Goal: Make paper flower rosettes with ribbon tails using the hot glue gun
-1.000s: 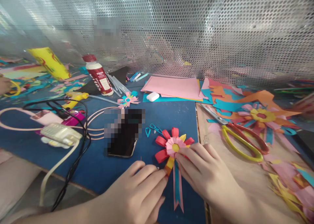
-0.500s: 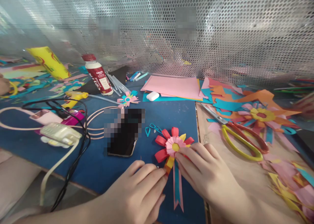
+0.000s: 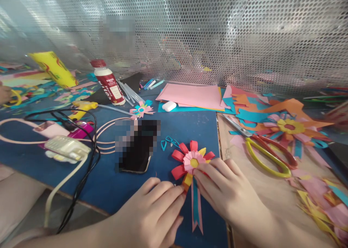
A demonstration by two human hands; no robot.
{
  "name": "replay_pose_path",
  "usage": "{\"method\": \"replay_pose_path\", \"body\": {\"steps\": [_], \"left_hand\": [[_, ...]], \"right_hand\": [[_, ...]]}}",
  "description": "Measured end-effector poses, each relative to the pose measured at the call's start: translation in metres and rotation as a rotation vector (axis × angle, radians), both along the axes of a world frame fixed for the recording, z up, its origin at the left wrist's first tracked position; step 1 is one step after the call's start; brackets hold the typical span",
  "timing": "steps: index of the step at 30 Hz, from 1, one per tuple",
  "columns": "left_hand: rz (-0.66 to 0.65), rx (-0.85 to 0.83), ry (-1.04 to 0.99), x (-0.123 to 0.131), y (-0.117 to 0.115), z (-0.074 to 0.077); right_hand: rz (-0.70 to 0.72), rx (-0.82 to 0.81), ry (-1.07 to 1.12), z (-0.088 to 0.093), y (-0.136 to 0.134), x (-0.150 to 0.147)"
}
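Observation:
A paper flower (image 3: pixel 193 161) lies on the blue tabletop, with red loop petals, a pink fringed ring and a yellow centre. From it a pink and blue paper ribbon (image 3: pixel 196 208) trails toward me. My left hand (image 3: pixel 160 208) pinches a yellow-orange paper strip (image 3: pixel 187 181) at the flower's lower edge. The fingers of my right hand (image 3: pixel 231 186) are closed on the flower's right side, covering some petals. Blue paper clips (image 3: pixel 170 142) and a black phone (image 3: pixel 140 146) lie to the left of the flower.
Scissors (image 3: pixel 268 155) lie on the wooden board at right, near another paper flower (image 3: pixel 290 126) and paper scraps. A yellow glue gun (image 3: pixel 83 108), tangled cables (image 3: pixel 95 146) and a bottle (image 3: pixel 108 83) stand or lie at left. A co-worker's hand (image 3: pixel 4 94) shows at the left edge.

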State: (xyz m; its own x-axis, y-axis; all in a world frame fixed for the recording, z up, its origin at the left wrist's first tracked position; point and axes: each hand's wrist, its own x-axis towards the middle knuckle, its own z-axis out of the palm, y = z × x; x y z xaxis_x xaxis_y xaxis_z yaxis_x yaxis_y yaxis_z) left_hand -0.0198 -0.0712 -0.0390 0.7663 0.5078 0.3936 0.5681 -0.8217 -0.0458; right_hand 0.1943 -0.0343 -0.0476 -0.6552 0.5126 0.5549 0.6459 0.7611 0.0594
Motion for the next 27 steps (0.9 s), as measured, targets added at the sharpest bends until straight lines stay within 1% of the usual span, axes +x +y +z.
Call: {"method": "replay_pose_path", "body": {"steps": [6,10,13,15,18,20,22,27], "left_hand": [[0.043,-0.041,-0.013,0.001,-0.002,0.007],[0.028,-0.037,-0.02,-0.002,0.0,0.017],[-0.009,-0.011,-0.019,-0.005,0.006,0.026],[0.001,0.01,-0.03,-0.006,0.011,0.03],[0.028,0.006,-0.031,-0.003,0.019,0.029],[0.034,-0.028,-0.01,0.0,0.023,0.026],[0.043,-0.066,0.015,0.002,0.027,0.023],[0.097,-0.173,0.05,0.004,0.036,0.017]], "right_hand": [[-0.012,-0.025,0.005,0.002,-0.002,-0.002],[-0.017,-0.072,0.117,0.014,0.001,0.0],[-0.048,-0.172,0.219,0.024,0.004,0.009],[-0.057,-0.254,0.241,0.028,0.006,0.017],[-0.053,-0.366,0.188,0.028,0.006,0.024],[-0.047,-0.405,0.116,0.027,0.006,0.025],[-0.036,-0.375,0.06,0.024,0.007,0.022],[-0.026,-0.235,-0.023,0.015,0.01,0.014]]}}
